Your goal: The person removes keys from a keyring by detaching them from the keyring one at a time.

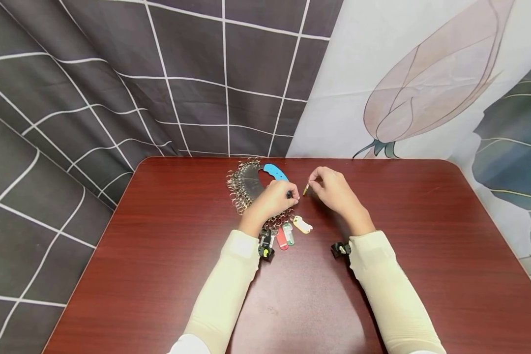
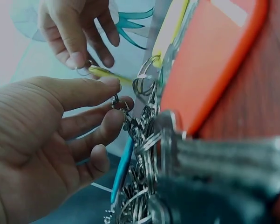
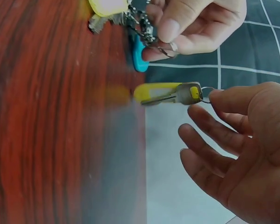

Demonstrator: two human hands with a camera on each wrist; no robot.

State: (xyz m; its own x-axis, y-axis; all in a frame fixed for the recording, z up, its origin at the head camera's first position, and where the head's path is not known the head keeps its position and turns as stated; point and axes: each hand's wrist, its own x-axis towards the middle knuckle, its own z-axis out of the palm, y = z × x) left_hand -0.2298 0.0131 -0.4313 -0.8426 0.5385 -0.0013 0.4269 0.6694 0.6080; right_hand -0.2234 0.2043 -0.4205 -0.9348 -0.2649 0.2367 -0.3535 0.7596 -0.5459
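My right hand point(image 1: 332, 189) pinches a small split ring between thumb and forefinger, its other fingers loosely spread. From that ring hang a silver key point(image 3: 177, 94) and a yellow key tag point(image 3: 146, 90), held over the table. Just to the left, my left hand point(image 1: 272, 200) pinches a small metal clasp point(image 3: 167, 50) at the edge of a curved key holder. The holder, with a blue section point(image 1: 275, 171) and a dark section point(image 1: 250, 182), lies flat and is lined with metal rings point(image 2: 142, 163). My left hand covers its near part.
Tagged keys hang from the holder's near side: a red tag point(image 1: 281, 239), a green-edged tag point(image 1: 288, 233) and a yellow tag point(image 1: 302, 224). The reddish-brown table point(image 1: 168, 275) meets a dark gridded curtain point(image 1: 194, 54) and a white patterned one point(image 1: 336, 98) at the back.
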